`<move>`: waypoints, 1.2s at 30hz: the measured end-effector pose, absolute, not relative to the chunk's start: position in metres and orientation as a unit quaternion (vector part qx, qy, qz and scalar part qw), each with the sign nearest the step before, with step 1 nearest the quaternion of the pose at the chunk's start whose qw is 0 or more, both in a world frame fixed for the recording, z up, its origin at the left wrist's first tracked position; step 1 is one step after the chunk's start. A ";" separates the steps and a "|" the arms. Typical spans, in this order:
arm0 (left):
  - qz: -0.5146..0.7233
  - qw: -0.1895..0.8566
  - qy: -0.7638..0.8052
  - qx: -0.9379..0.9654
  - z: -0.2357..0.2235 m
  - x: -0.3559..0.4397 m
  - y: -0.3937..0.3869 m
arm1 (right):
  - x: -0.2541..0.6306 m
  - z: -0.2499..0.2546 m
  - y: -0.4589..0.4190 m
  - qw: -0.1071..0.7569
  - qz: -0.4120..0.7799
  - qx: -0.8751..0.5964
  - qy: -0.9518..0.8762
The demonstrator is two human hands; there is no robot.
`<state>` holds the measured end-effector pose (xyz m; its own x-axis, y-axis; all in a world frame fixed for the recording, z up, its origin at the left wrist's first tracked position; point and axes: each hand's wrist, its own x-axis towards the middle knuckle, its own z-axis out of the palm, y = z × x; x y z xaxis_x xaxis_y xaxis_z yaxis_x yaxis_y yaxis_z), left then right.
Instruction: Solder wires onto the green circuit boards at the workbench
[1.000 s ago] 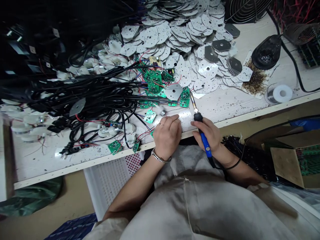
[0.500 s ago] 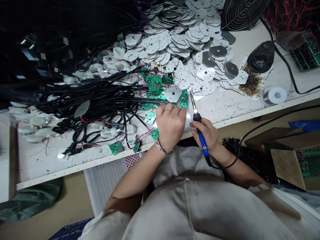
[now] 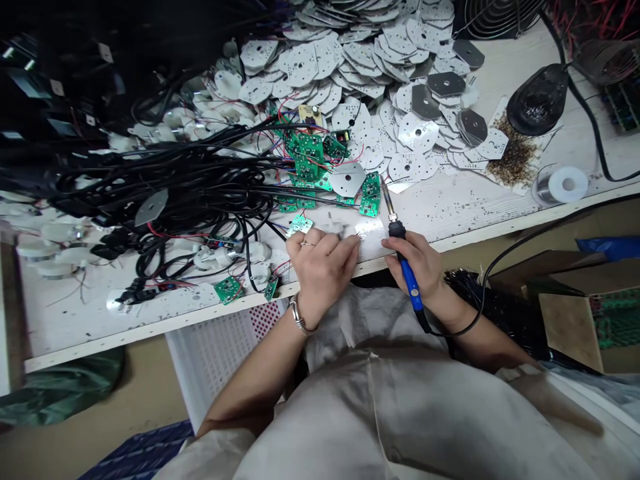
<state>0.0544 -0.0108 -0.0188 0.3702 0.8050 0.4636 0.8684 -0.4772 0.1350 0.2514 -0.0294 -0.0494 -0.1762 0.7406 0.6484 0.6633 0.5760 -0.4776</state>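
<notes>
My right hand [image 3: 423, 263] grips a blue-handled soldering iron [image 3: 400, 247], its tip pointing up toward the green circuit boards [image 3: 370, 193]. My left hand [image 3: 323, 263] rests on the bench edge, fingers curled over a white round plate [image 3: 370, 233] and a small white part; what the fingers pinch is hidden. A small green board [image 3: 300, 225] with wires lies just above the left knuckles. A metal bracelet circles the left wrist.
A tangle of black cables [image 3: 175, 187] covers the left of the white bench [image 3: 465, 207]. A heap of white round plates [image 3: 360, 67] fills the back. A solder spool [image 3: 565, 183], black iron stand [image 3: 537, 100] and fan [image 3: 495, 17] sit at right. White crate [image 3: 220, 360] below.
My left hand reached up to the green boards half a second ago, then drew back toward the bench edge. The right hand with the iron stayed nearly in place.
</notes>
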 end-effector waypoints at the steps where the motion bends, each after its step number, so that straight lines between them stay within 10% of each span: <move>1: -0.240 0.067 -0.507 -0.825 -0.019 0.056 -0.011 | 0.252 -0.049 -0.030 0.446 0.043 -0.460 -0.766; 19: -0.294 0.010 -0.512 -0.807 -0.025 0.064 -0.009 | 0.272 -0.041 -0.056 0.571 0.332 -0.478 -0.579; 36: -0.294 0.022 -0.499 -0.815 -0.025 0.063 -0.011 | 0.279 -0.044 -0.049 0.552 0.351 -0.456 -0.603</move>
<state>0.0628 -0.0108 -0.0246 0.3289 0.8009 0.5004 0.8263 -0.5006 0.2582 0.2791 -0.0492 -0.0438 0.0267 0.9380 0.3457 0.1620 0.3372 -0.9274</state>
